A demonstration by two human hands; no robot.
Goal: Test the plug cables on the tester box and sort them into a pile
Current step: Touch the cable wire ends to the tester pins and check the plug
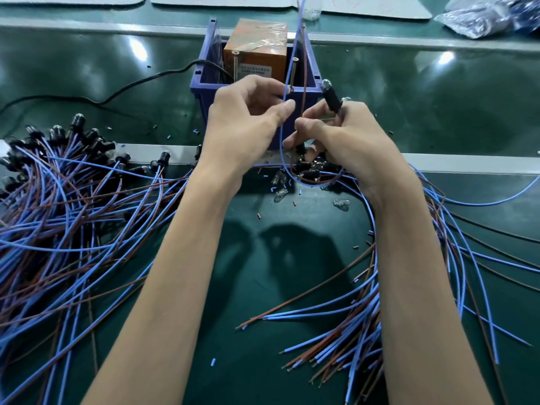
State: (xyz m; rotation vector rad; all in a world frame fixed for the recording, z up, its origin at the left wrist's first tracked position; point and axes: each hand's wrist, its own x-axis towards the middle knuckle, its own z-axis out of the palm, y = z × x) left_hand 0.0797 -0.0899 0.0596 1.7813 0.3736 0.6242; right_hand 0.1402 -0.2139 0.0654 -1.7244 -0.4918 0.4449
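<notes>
Your left hand point(248, 118) pinches the blue wire point(294, 54) between thumb and forefinger, just in front of the box point(254, 51). Your right hand point(350, 135) is curled round the plug point(331, 96), which sticks up and tilts away to the left, bulb end on top. Its thumb and forefinger tips meet beside the brown wire point(304, 83); whether they nip it you cannot tell from here.

Both wires loop down under your hands, then rise almost upright past the box. The blue one passes close by the right screw point(295, 68) and leaves the top of the view, so its bare end is hidden. The left screw point(236, 65) stands behind your left knuckles.

The left hand is the nearer one to the screws, so the touching of wire to contact likely falls to it, with the wire's long axis standing along the screw. The pile point(58, 185) lies well off to your left
</notes>
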